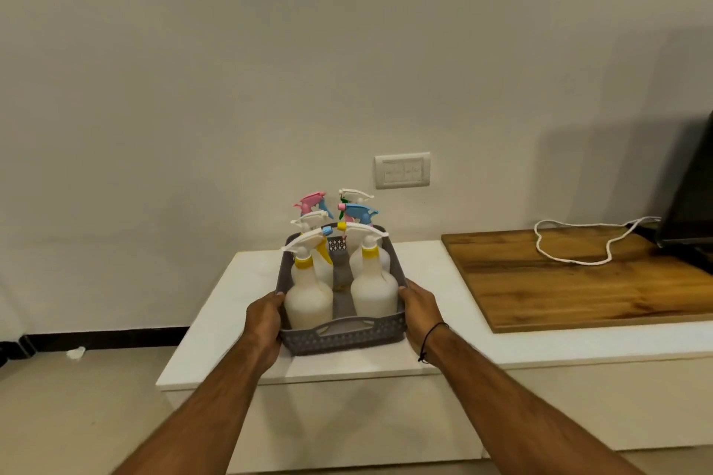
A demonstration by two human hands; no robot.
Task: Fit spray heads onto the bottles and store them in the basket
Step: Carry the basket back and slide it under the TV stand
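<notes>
Your left hand (266,320) and right hand (418,314) clasp the basket (343,337) at frame centre; all its bottles (308,301) already carry spray heads (304,241), so the task looks nearly done.

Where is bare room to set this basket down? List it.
Free: white counter left of the grey basket, and the strip between basket and wooden board. The board's near part is bare; a white cord lies farther back.

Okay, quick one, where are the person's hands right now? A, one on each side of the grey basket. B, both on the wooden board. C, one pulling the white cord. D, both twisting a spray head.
A: the left hand and right hand clasp opposite sides of the grey basket, with the spray bottles standing inside.
</notes>
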